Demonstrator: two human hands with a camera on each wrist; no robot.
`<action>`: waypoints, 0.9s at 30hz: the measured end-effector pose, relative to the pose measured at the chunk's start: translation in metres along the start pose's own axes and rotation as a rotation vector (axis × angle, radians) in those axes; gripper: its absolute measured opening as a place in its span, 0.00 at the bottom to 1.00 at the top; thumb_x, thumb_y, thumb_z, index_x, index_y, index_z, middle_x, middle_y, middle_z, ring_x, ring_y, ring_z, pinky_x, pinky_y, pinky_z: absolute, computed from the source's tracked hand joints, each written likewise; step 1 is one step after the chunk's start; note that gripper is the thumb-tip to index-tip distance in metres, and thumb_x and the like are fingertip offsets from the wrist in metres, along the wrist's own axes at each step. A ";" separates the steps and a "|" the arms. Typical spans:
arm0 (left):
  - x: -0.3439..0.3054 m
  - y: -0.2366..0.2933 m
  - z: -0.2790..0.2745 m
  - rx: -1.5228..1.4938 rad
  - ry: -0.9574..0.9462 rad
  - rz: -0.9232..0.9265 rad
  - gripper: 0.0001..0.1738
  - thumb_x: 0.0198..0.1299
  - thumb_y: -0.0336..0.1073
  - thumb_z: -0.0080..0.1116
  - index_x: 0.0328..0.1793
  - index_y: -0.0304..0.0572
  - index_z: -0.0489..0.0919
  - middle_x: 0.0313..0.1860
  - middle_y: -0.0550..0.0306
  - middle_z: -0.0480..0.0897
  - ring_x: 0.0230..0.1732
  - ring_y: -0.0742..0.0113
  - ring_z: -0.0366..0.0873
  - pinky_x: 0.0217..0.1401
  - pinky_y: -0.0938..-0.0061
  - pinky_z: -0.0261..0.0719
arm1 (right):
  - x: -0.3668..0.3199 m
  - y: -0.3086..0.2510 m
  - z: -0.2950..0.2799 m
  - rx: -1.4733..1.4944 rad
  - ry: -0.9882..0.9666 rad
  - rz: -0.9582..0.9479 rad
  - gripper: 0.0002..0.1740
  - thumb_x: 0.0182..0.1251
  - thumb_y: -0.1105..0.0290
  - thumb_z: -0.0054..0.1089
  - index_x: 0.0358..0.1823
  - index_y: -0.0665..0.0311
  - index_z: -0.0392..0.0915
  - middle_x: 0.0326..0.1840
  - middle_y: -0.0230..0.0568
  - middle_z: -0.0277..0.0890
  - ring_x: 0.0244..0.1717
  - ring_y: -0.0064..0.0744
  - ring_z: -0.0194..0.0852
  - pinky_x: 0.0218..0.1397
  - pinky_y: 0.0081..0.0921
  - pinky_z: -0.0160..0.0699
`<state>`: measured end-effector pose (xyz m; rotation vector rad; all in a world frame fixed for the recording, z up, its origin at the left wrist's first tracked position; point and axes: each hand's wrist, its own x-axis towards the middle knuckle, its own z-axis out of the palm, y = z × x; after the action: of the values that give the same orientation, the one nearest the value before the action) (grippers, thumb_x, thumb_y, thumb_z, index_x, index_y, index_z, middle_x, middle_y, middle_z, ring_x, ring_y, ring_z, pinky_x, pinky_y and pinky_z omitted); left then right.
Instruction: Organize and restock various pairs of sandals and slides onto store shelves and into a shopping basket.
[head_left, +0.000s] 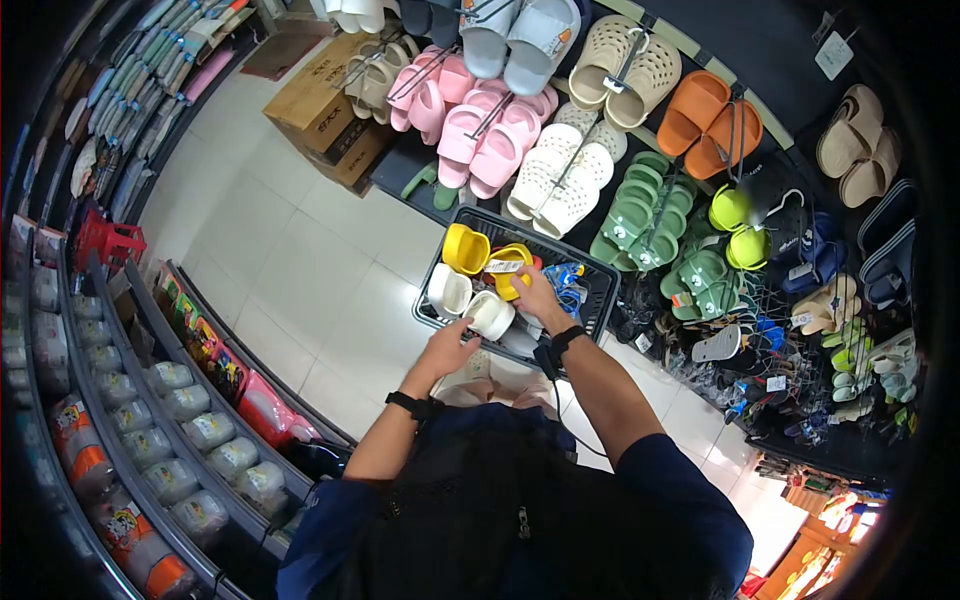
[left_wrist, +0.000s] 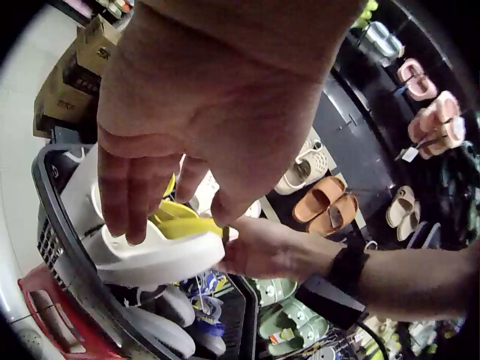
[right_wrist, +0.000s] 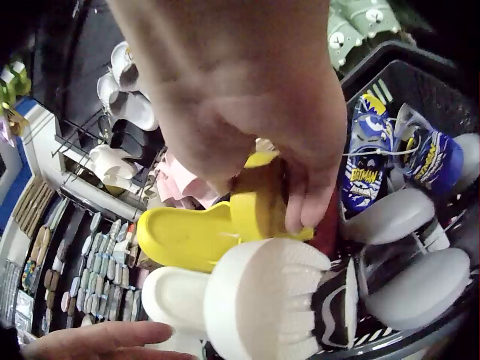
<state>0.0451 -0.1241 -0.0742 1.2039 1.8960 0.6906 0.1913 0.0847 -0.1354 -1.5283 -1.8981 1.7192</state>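
Observation:
In the head view, my right hand (head_left: 540, 303) grips a yellow slipper (head_left: 511, 268) with a white tag, inside a black shopping basket (head_left: 604, 312). The right wrist view shows its thumb and fingers around the slipper's strap (right_wrist: 251, 206). A second yellow slipper (head_left: 466, 249) lies beside it. My left hand (head_left: 447, 352) reaches over the near rim with relaxed fingers, fingertips right at a white slipper (head_left: 491, 314). Another white slipper (head_left: 450, 290) lies to its left. Blue packaged Batman slippers (right_wrist: 367, 161) and grey slippers (right_wrist: 420, 289) fill the basket's right part.
Racks of slippers hang beyond the basket: pink slides (head_left: 500, 145), cream clogs (head_left: 572, 180), green slides (head_left: 640, 215) and orange slides (head_left: 708, 120). Cardboard boxes (head_left: 325, 110) stand on the tiled floor (head_left: 300, 250). A shelf with wrapped goods (head_left: 205, 430) runs along the left.

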 end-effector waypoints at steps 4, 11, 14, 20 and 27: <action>0.000 -0.002 -0.037 -0.123 0.164 0.000 0.28 0.64 0.37 0.65 0.68 0.33 0.74 0.51 0.43 0.86 0.36 0.59 0.86 0.41 0.68 0.84 | -0.005 -0.011 -0.003 -0.087 0.174 -0.081 0.13 0.66 0.65 0.61 0.49 0.60 0.76 0.38 0.52 0.83 0.32 0.45 0.85 0.33 0.37 0.84; 0.031 0.028 -0.081 -0.133 0.543 0.097 0.30 0.63 0.35 0.63 0.69 0.29 0.71 0.56 0.37 0.80 0.44 0.54 0.85 0.49 0.63 0.82 | -0.086 -0.076 -0.038 -0.151 0.296 -0.204 0.14 0.60 0.68 0.59 0.47 0.60 0.78 0.41 0.58 0.83 0.46 0.59 0.83 0.50 0.45 0.80; 0.055 0.029 -0.087 -0.037 0.571 0.143 0.34 0.62 0.35 0.64 0.72 0.30 0.67 0.63 0.34 0.74 0.59 0.45 0.77 0.61 0.58 0.77 | -0.108 -0.091 -0.052 -0.191 0.400 -0.321 0.14 0.60 0.69 0.59 0.47 0.60 0.78 0.41 0.59 0.83 0.45 0.59 0.83 0.50 0.45 0.80; 0.084 0.039 -0.094 0.105 0.568 0.171 0.42 0.62 0.41 0.66 0.76 0.25 0.61 0.67 0.32 0.73 0.67 0.44 0.73 0.70 0.58 0.71 | -0.136 -0.097 -0.081 0.001 0.448 -0.480 0.14 0.62 0.77 0.54 0.50 0.67 0.75 0.42 0.51 0.80 0.40 0.40 0.83 0.45 0.33 0.80; 0.087 0.095 -0.075 -0.729 -0.057 0.221 0.35 0.67 0.33 0.62 0.75 0.28 0.61 0.59 0.48 0.80 0.58 0.63 0.80 0.61 0.70 0.78 | -0.175 -0.121 -0.101 0.372 0.415 -0.514 0.15 0.64 0.86 0.49 0.52 0.70 0.71 0.51 0.36 0.69 0.51 0.23 0.72 0.54 0.20 0.74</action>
<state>0.0072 -0.0088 0.0129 0.9347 1.2787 1.3073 0.2756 0.0426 0.0807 -1.0367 -1.4829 1.3058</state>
